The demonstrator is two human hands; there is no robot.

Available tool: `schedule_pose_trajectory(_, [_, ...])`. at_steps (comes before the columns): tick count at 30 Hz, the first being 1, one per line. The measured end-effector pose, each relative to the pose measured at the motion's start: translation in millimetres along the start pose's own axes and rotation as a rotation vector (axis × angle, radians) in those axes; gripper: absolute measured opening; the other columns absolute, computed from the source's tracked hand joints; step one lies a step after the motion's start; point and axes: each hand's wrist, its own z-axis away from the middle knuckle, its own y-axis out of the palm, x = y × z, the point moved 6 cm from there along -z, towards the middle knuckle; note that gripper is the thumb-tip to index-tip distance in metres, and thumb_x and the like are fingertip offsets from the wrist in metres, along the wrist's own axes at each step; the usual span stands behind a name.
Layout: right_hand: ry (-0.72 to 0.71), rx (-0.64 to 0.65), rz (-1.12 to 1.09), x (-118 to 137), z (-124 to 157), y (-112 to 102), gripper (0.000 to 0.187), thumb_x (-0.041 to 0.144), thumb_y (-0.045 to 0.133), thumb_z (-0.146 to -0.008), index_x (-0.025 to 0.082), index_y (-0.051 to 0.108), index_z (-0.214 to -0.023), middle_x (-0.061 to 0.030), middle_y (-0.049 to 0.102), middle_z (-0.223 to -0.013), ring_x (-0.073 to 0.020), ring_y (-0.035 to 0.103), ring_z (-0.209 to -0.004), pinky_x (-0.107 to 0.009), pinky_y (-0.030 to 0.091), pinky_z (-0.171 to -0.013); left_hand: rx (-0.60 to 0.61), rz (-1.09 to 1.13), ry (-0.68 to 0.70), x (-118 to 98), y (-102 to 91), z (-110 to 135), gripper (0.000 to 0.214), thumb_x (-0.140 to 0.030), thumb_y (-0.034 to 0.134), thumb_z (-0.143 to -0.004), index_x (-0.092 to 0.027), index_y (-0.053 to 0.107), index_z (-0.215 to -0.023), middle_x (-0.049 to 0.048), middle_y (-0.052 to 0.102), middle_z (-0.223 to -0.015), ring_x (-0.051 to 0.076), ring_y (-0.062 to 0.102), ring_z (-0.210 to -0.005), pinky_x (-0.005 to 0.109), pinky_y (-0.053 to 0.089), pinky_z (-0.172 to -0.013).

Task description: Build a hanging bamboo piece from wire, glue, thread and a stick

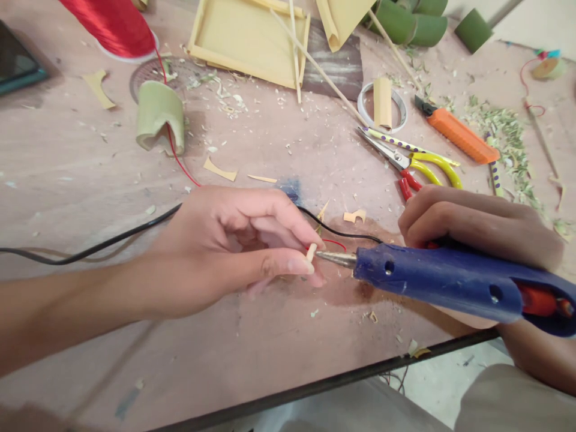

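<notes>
Between thumb and fingertips, my left hand (238,246) pinches a small pale stick piece (311,252). My right hand (477,222) is wrapped round a blue hot glue gun (441,276), whose metal nozzle (336,258) points left and meets or nearly meets the stick piece; I cannot tell if they touch. Red thread (182,168) runs down from a notched bamboo ring (159,114) behind my left hand, and a short red end shows beside the nozzle. The glue gun's black cord (121,234) passes behind my left hand.
A red thread spool (117,27) stands at the back left. Scissors (400,157), an orange box cutter (463,135) and a tape roll (400,111) lie at the right. Behind are a yellow paper tray (247,39) and green bamboo pieces (409,24). Shavings litter the table (270,360).
</notes>
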Motion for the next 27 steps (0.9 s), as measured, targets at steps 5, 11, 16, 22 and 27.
schedule_pose_trajectory(5, [0.061,0.029,0.048,2,2,-1,0.018,0.023,0.072,-0.102,0.026,0.060,-0.088,-0.0004,0.060,-0.084,-0.0155,0.058,-0.070,-0.032,0.051,-0.065,-0.015,0.018,-0.082,1,-0.7,0,0.007,-0.019,0.082,-0.098,-0.024,0.081,-0.102,-0.0012,0.087,-0.085,0.010,0.074,-0.057,0.011,0.047,-0.043])
schedule_pose_trajectory(11, [0.034,0.000,0.032,5,0,-1,0.021,0.023,0.075,-0.099,0.025,0.059,-0.086,-0.0001,0.058,-0.082,-0.0153,0.056,-0.067,-0.032,0.047,-0.062,-0.032,0.004,-0.169,4,-0.9,-1,0.010,-0.030,0.087,-0.094,-0.022,0.081,-0.098,0.0007,0.086,-0.083,0.012,0.074,-0.057,0.011,0.048,-0.045])
schedule_pose_trajectory(16, [0.015,-0.025,-0.019,1,-2,0,0.024,0.028,0.077,-0.100,0.022,0.060,-0.084,-0.0002,0.057,-0.081,-0.0137,0.055,-0.067,-0.031,0.044,-0.061,-0.032,-0.056,-0.064,0,-0.9,0,0.009,-0.016,0.083,-0.095,-0.023,0.082,-0.100,0.0000,0.087,-0.084,0.014,0.079,-0.061,0.010,0.051,-0.048])
schedule_pose_trajectory(22, [0.017,-0.031,-0.034,2,-1,1,0.032,0.036,0.080,-0.100,0.020,0.059,-0.082,0.0005,0.055,-0.080,-0.0116,0.053,-0.068,-0.029,0.042,-0.062,-0.053,-0.156,0.073,-4,-1.4,3,0.011,-0.013,0.085,-0.094,-0.021,0.081,-0.102,0.0027,0.087,-0.086,0.017,0.083,-0.070,0.015,0.063,-0.059])
schedule_pose_trajectory(27, [-0.015,-0.033,-0.050,2,-2,2,0.031,0.031,0.081,-0.098,0.019,0.059,-0.081,0.0000,0.054,-0.080,-0.0104,0.053,-0.067,-0.029,0.039,-0.060,-0.063,-0.176,0.082,-7,-1.0,0,0.014,-0.013,0.089,-0.089,-0.021,0.083,-0.099,0.0038,0.088,-0.092,0.018,0.084,-0.074,0.016,0.063,-0.062])
